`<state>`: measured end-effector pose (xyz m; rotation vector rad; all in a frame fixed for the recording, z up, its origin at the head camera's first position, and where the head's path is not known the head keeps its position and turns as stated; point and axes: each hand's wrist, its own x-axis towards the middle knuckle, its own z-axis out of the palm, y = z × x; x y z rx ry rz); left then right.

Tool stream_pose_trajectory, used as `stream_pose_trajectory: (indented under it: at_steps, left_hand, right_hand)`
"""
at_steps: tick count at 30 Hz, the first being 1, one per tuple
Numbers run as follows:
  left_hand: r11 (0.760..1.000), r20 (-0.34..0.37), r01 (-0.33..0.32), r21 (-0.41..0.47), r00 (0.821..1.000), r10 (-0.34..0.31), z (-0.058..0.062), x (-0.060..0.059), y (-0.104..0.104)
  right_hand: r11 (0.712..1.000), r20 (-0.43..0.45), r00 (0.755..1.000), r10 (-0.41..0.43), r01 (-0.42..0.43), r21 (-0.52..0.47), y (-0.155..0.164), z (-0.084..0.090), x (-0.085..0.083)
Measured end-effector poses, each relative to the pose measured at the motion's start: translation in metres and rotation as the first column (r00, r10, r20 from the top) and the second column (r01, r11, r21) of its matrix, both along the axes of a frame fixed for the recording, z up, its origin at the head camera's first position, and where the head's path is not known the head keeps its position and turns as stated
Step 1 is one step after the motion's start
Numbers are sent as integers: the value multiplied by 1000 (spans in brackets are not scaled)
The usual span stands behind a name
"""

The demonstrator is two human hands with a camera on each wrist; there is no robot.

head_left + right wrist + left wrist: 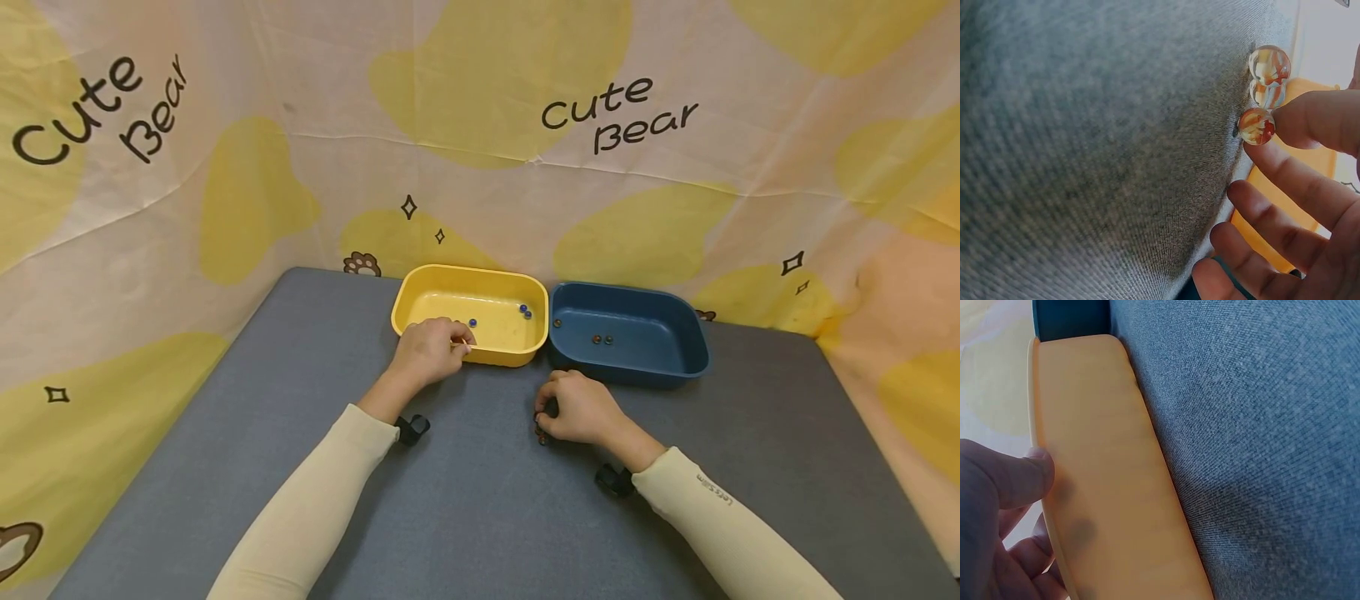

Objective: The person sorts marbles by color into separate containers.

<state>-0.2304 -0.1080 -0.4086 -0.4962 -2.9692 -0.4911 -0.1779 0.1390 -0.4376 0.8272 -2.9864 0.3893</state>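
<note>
My left hand [431, 350] is at the front rim of a yellow bin [506, 358]. In the left wrist view its thumb [1032, 478] lies over the outside of the rim, with the other fingers curled on the inner side. Three blue marbles [472, 322] lie in that bin. Just in front of a dark blue bin [630, 375], my right hand [581, 408] is low over the table. Its thumb and index finger pinch a clear marble with red and yellow swirls [1257, 126]. Two similar marbles [1270, 65] sit in line beside it on the cloth.
The two bins stand side by side at the table's back edge, before a patterned curtain [480, 200]. Inside the blue bin are three brownish marbles [597, 339]. Grey-blue cloth [480, 517] covers the table. A black wrist device [615, 481] sits at each wrist.
</note>
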Motion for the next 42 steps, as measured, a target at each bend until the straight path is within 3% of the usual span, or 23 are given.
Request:
stream_pose_trajectory:
  at_steps: [12, 30, 42]
  left_hand:
    - [1000, -11, 11, 11, 1000, -11, -1, -2, -1]
    - [1000, -3, 7, 1, 1000, -7, 1, -1, 0]
    - [1000, 6, 6, -3, 1000, -6, 1, -1, 0]
  right_hand:
    - [999, -33, 999, 19, -20, -32, 2, 8, 0]
    - [997, -73, 997, 38, -42, -62, 14, 45, 5]
    - [998, -121, 993, 9, -16, -60, 35, 76, -7]
